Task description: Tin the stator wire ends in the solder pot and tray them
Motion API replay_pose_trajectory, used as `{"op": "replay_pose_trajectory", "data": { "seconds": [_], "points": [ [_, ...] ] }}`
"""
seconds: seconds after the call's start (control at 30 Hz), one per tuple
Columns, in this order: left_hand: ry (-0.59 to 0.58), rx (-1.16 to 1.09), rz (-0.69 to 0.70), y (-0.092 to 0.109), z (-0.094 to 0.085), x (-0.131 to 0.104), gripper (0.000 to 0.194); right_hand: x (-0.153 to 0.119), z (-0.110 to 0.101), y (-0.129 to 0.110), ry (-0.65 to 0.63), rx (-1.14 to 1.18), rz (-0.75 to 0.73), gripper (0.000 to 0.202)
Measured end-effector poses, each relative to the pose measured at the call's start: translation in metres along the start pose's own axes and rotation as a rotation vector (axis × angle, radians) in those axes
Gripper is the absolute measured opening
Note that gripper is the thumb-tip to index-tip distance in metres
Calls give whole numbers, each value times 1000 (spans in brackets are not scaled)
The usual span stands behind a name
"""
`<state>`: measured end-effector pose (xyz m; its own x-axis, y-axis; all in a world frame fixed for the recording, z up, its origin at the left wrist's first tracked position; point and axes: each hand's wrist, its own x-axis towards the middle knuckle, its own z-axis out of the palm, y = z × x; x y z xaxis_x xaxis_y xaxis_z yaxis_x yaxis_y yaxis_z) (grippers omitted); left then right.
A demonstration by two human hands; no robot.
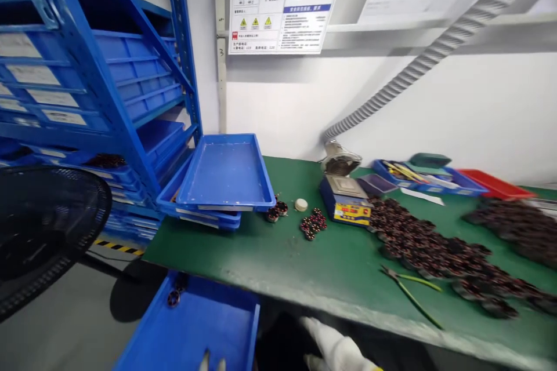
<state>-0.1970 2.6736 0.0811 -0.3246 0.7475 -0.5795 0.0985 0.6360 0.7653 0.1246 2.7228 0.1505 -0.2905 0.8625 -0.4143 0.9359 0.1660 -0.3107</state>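
My left hand (212, 364) shows only as two fingertips at the bottom edge, slightly apart over the blue tray (204, 319) below the table's front edge. Nothing shows between them; the rest of the hand is out of view. Inside that tray, a few small dark round wound cores (173, 298) lie at the far left. My right hand (335, 348), in a white glove, is just in front of the table edge to the right of the tray. Its fingers point left, spread apart, with nothing visible in them.
On the green table (261, 255) lie pliers (407, 290), wound cores (313, 223), a blue-yellow soldering pot (346, 200) and a large core pile (418, 237). Stacked blue trays (224, 171) stand back left. A black fan (47, 237) and blue rack (113, 87) flank the left.
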Motion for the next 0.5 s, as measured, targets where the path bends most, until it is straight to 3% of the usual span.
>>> {"op": "replay_pose_trajectory", "data": {
  "seconds": [0.17, 0.27, 0.37, 0.5],
  "points": [
    [77, -102, 58, -3, 10, 19, 50, 9, -23, -1, 114, -80, 27, 70],
    [34, -170, 88, 4, 21, 26, 45, 9, -30, 24, 148, -85, 42, 69],
    [-94, -261, 59, 5, 44, 25, 42, 0, -37, 67, 169, -91, 70, 68],
    [-382, -438, -110, -9, 99, 14, 49, -1, -54, 121, 156, -128, 12, 63]
  ]
}}
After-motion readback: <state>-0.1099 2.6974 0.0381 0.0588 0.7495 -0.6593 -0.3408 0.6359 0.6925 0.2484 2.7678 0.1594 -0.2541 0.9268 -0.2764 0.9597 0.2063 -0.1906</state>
